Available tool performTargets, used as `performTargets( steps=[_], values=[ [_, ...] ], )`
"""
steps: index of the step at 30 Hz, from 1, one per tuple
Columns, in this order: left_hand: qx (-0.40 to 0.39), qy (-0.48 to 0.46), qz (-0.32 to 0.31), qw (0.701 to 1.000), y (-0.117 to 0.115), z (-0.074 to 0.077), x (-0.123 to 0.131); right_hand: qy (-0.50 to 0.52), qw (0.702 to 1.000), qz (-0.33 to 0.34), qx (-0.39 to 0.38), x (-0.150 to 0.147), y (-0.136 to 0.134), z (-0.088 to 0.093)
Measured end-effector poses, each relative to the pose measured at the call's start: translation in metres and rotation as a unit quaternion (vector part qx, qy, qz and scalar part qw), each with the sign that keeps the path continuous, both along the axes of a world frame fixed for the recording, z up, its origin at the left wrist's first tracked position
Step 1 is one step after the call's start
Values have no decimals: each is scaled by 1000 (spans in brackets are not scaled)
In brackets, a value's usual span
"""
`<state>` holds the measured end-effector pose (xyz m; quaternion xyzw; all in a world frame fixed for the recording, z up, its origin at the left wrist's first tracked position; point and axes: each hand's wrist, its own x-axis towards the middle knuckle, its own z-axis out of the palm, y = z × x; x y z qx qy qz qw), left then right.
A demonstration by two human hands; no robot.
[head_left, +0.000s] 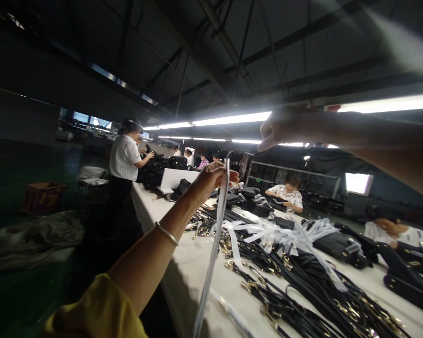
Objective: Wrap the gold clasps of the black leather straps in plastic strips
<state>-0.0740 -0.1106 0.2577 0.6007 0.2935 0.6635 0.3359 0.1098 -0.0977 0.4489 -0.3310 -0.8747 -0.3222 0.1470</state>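
My left hand (215,179), a metal bangle on its wrist, is raised over the table and closed on a long, narrow whitish sleeve (216,230), apparently plastic. The sleeve hangs down past the table's near edge to the bottom of the view. From its top a thin dark strap (230,153) curves right toward my right hand (285,127). That hand is higher up, closed in a pinch on the strap's end, with its fingertips partly hidden and blurred. Below both hands lie black straps (303,277) with gold-coloured clasps and a heap of white strips (282,232).
The pale table (183,263) runs away from me, with black bags (341,246) along its right side. A co-worker (124,157) stands at the far left; others sit across the table. A carton (44,197) and cloth (38,237) lie on the floor at left.
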Motion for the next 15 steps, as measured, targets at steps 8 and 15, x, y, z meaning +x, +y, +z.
performTargets(
  steps=[8, 15],
  values=[
    [46, -6, 90, 995, 4, 0, 6, -30, 972, 18, -232, -13, 10, -59],
    [-2, 33, 70, 997, -24, 32, 26, 151, 710, 193, -660, -31, 21, -191]
  ],
)
